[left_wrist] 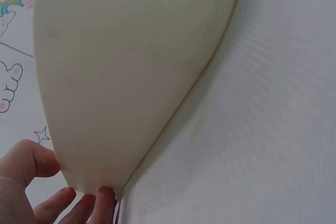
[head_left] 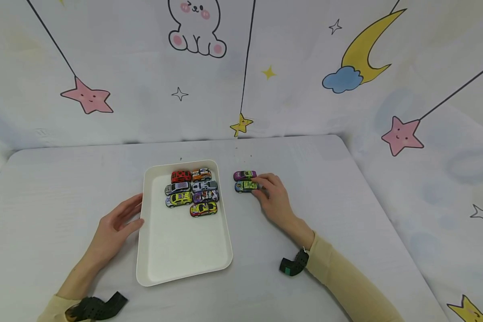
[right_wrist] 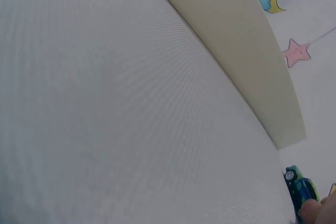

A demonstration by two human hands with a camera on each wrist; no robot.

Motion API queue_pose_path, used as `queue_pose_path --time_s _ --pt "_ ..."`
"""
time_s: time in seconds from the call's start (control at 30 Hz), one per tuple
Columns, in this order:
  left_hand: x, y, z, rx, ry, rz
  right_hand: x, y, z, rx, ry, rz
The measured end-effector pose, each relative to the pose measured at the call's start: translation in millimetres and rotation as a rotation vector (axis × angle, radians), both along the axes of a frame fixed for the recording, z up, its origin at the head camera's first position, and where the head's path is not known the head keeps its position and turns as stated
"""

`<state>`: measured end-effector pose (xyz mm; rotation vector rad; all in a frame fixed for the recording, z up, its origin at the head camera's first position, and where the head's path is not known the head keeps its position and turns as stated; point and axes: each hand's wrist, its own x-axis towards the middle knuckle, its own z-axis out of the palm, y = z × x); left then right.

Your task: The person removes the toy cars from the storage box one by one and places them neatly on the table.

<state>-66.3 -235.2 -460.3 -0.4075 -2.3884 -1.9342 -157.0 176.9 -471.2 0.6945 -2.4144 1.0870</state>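
A white tray (head_left: 181, 250) lies on the table, with several toy cars grouped in its upper part, among them a red one (head_left: 181, 176) and a yellow one (head_left: 203, 209). My left hand (head_left: 114, 228) rests its fingertips and thumb against the tray's left side; the left wrist view shows those fingers (left_wrist: 105, 198) touching the outer wall. Right of the tray, my right hand (head_left: 274, 199) pinches the near end of a green toy car (head_left: 244, 186) between thumb and finger. A purple toy car (head_left: 243, 175) sits just behind it. In the right wrist view the green car is partly hidden by fingertips.
White cloth covers the table (head_left: 326, 179). Behind it stands a backdrop (head_left: 145, 120) printed with stars, a moon and an animal. Dark wrist-camera mounts (head_left: 294, 264) sit on both wrists.
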Motion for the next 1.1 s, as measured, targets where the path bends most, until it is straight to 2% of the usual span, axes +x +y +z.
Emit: queue_pose_path --time_s 0.3,1.1 --pt "1.0 0.4 -0.1 0.018 -0.002 -0.001 1.9 -0.3 2.3 -0.003 -0.066 -0.037" --pt "-0.6 0.1 -0.3 -0.045 0.014 0.014 0.9 -0.5 1.7 -0.009 -0.046 -0.04"
